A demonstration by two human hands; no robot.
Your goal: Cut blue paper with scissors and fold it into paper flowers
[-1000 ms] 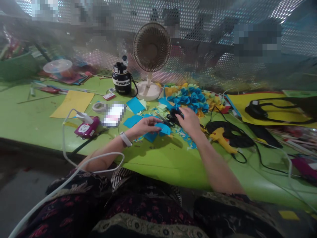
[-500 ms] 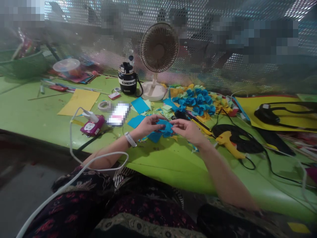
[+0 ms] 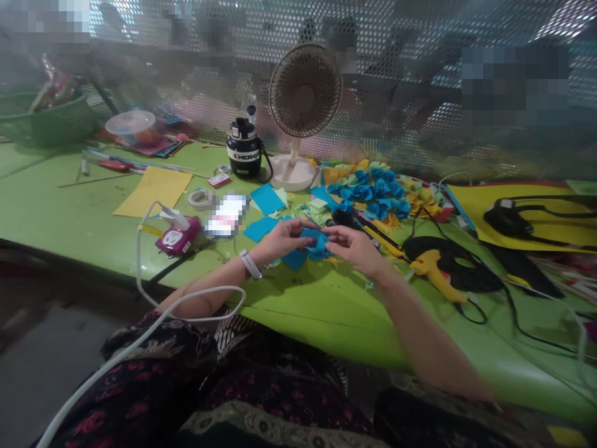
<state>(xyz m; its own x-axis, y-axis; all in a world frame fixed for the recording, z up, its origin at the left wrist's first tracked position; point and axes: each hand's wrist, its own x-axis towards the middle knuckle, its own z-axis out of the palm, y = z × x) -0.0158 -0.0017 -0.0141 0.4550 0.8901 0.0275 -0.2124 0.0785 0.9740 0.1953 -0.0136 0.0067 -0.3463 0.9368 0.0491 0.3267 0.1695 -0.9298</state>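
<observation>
Between my two hands is a blue paper flower (image 3: 316,243) with folded, curled petals. My left hand (image 3: 288,241), with a pale watch band at the wrist, pinches it from the left. My right hand (image 3: 351,246) grips its right edge between thumb and fingers. Beneath the flower lies a flat blue paper piece (image 3: 295,259) on the green table (image 3: 317,305). More blue paper squares (image 3: 267,199) lie beyond my left hand. Behind my right hand is a pile of blue paper flowers (image 3: 380,190) with yellow and pale green ones around it.
A fan (image 3: 305,93) and a black bottle (image 3: 244,149) stand at the back. Left are a phone (image 3: 227,214), tape roll (image 3: 200,199) and purple power adapter (image 3: 180,238) with a white cable. Right are a yellow glue gun (image 3: 436,274), a cutter (image 3: 382,233) and a headset (image 3: 506,218).
The whole view has shifted slightly, so everything sits a little further right. My hands stay on the blue paper flower, with only small finger movement at its petals.
</observation>
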